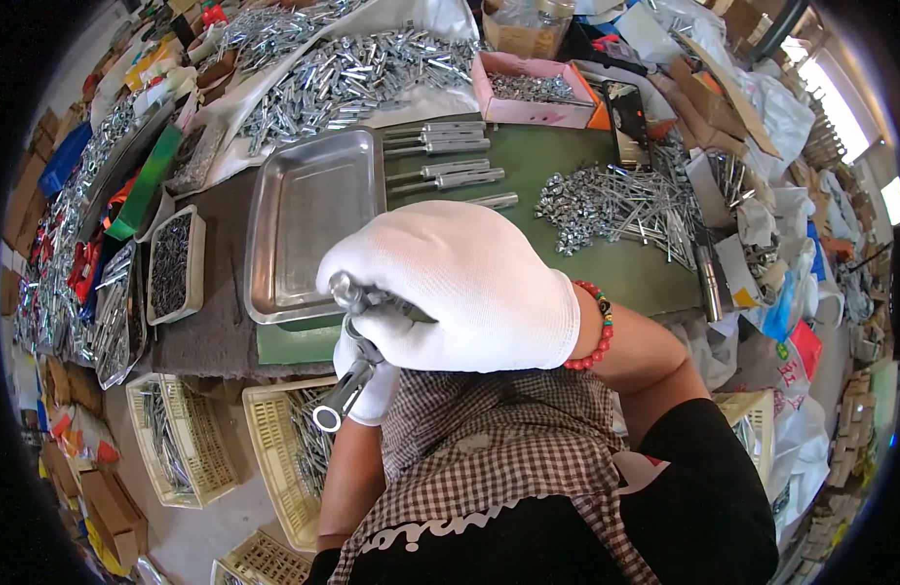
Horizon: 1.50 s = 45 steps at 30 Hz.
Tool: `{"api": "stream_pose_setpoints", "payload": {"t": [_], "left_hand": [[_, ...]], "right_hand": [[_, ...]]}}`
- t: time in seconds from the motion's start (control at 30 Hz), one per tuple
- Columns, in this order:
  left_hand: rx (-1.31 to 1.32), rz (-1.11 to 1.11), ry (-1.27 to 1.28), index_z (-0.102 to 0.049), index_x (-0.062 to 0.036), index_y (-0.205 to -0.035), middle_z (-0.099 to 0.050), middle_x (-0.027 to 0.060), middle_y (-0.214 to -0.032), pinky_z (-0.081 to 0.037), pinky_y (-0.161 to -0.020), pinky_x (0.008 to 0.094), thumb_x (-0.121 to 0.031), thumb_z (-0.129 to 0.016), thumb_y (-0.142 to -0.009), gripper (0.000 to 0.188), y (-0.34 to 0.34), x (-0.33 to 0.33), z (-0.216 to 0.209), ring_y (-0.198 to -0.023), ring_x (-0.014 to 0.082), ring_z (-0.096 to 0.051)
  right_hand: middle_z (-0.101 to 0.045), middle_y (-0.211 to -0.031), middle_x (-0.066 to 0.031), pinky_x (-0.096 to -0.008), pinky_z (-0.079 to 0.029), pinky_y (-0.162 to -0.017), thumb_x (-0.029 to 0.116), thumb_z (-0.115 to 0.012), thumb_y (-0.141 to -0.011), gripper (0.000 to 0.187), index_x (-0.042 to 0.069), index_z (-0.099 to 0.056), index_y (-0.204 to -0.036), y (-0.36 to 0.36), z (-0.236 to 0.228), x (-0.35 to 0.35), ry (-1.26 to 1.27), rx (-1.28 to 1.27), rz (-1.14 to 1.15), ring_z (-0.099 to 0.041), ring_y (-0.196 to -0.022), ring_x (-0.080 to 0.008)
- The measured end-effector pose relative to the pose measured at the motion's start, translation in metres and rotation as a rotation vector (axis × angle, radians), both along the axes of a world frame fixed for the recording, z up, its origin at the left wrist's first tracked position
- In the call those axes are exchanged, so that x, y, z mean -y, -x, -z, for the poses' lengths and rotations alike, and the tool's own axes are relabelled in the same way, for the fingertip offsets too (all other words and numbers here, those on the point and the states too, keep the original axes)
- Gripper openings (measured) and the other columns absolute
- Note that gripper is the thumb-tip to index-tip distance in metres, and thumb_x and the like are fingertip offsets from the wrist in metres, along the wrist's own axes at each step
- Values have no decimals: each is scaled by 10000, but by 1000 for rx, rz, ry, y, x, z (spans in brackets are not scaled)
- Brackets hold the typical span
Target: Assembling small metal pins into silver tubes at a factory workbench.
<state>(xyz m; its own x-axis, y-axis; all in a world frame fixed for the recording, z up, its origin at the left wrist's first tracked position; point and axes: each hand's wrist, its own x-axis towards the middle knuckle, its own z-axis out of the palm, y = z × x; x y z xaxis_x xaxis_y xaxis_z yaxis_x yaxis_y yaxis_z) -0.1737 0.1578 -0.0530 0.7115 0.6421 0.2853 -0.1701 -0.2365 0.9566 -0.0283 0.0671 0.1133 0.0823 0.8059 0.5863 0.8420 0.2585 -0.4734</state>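
My right hand (459,283), in a white knitted glove, is closed around a shiny metal piece with a rounded end (345,290). Under it my left hand (377,398), also gloved, is mostly covered; it grips a metal sleeve (343,398) whose open ring end points down toward me. Where the two metal pieces meet is partly hidden by the fingers. Just left of my right hand lies a steel tray (318,195) with nothing in it. Beyond the hand, sleeve anchor bolts (464,178) lie in a row on the green mat.
A heap of small nuts (576,205) and a pile of long bolts (654,200) lie right of my hands. Loose metal sleeves (362,73) are heaped at the back beside a pink box (533,107). Left stands a tub of dark pieces (177,263); yellow crates (211,439) sit below.
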Motion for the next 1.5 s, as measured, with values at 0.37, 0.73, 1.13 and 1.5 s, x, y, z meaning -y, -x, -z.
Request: {"api": "stream_pose_setpoints", "payload": {"t": [0.37,0.73,1.13,1.5], "left_hand": [[-206,-134,-259,-545,-21,-1141,-660,183,-994,-520,-787,376,-173,-659,-862,337,-3,-5,11,-891,316,-663],[-365,-123,-296,-544,-25,-1151,-660,194,-999,-526,-777,396,-184,-662,-861,351,-2,-6,14,-903,346,-666],[-152,-153,-235,-554,-38,-1121,-657,193,-990,-521,-777,389,-160,-696,-809,364,-3,0,3,-930,363,-657],[-2,-79,-153,-562,-80,-1180,-666,176,-1022,-538,-785,377,-103,-721,-784,428,-3,-4,13,-914,336,-674]], "right_hand": [[-599,-775,-84,-424,-496,-649,146,-630,-752,212,95,-556,-944,2,-2,2,-22,22,-27,-608,-728,-312],[-642,-799,-23,-343,-512,-637,79,-707,-697,282,140,-621,-958,3,0,3,-25,46,-10,-642,-724,-249],[-619,-814,-66,-372,-498,-731,129,-691,-749,188,105,-639,-928,-4,6,1,143,-230,-97,-621,-799,-264],[-636,-918,-114,-407,-494,-767,119,-641,-763,522,99,-550,-1277,0,7,-4,-49,-94,-95,-613,-860,-312]]}}
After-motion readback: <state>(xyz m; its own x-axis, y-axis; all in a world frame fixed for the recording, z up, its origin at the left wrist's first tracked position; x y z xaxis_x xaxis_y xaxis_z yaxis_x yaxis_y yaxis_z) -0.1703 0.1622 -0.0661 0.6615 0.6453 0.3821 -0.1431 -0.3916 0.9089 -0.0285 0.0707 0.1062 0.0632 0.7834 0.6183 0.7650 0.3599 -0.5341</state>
